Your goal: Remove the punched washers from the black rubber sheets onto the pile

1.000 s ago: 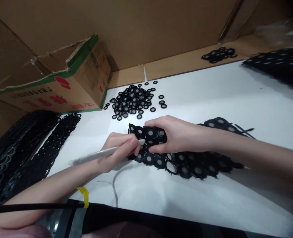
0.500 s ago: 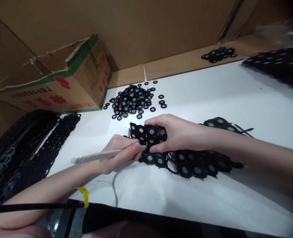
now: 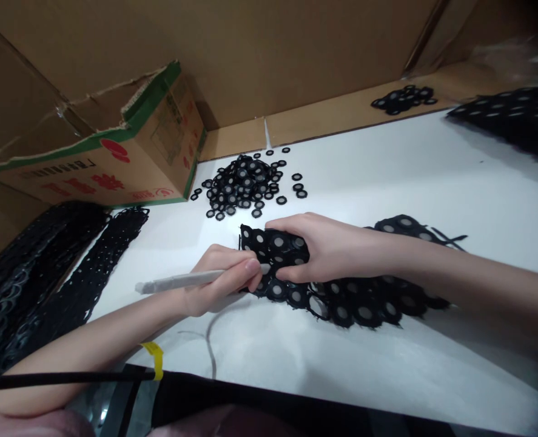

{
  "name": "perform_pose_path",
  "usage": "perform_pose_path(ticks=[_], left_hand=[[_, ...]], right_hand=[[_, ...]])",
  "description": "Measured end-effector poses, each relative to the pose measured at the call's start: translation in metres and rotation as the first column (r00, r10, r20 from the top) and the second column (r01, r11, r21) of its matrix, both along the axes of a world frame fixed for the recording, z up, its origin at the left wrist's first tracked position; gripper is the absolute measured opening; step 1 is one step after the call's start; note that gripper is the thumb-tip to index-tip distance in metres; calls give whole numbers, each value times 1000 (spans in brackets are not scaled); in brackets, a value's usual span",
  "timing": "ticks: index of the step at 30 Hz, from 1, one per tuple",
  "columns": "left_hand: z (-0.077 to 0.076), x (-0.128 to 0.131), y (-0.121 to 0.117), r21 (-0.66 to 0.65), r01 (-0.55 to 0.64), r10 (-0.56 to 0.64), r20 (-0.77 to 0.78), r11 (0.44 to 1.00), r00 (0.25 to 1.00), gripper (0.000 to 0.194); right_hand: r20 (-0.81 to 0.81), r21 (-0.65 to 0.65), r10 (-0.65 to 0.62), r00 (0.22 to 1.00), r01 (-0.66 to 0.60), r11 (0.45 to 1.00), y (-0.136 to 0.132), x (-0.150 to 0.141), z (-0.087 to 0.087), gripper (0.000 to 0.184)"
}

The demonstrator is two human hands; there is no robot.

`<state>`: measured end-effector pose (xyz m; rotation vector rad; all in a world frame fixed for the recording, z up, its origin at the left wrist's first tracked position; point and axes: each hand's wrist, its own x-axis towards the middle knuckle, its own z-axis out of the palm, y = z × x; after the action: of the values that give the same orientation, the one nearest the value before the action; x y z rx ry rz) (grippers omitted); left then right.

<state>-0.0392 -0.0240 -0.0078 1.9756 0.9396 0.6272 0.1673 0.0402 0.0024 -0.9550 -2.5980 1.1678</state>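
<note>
My left hand (image 3: 225,276) is closed in a pinch round a pale, pen-like tool (image 3: 178,281). The tool's tip touches a black rubbery sheet of joined rings (image 3: 364,306) near its left end. Across the upper left part of this sheet lies my right hand (image 3: 307,246), thumb and fingers curved round it in a grip. Most rings in the sheet have greyish centres, and one larger gap (image 3: 318,306) shows white below. My right forearm hides part of the sheet.
A heap of loose black rings (image 3: 244,185) lies on the white table (image 3: 364,164). Behind left stands an open cardboard box (image 3: 159,139). More black sheets lie at left (image 3: 109,267) and far right (image 3: 518,121). A smaller ring pile (image 3: 403,100) sits at the back ledge.
The pen-like tool in my left hand has shifted very slightly, its back end a little higher. My right hand keeps its grip on the sheet.
</note>
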Motion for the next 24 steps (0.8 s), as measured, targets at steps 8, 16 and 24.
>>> perform_pose_path(ticks=[8, 16, 24], left_hand=[[-1, -2, 1, 78, 50, -51, 5, 996, 999, 38], [-5, -2, -2, 244, 39, -58, 71, 969, 996, 36], [-4, -6, -2, 130, 115, -134, 151, 985, 979, 41]], right_hand=[[10, -40, 20, 1000, -19, 999, 0, -1, 1, 37], [148, -52, -27, 989, 35, 998, -5, -5, 9, 32], [235, -73, -31, 972, 49, 996, -6, -6, 11, 31]])
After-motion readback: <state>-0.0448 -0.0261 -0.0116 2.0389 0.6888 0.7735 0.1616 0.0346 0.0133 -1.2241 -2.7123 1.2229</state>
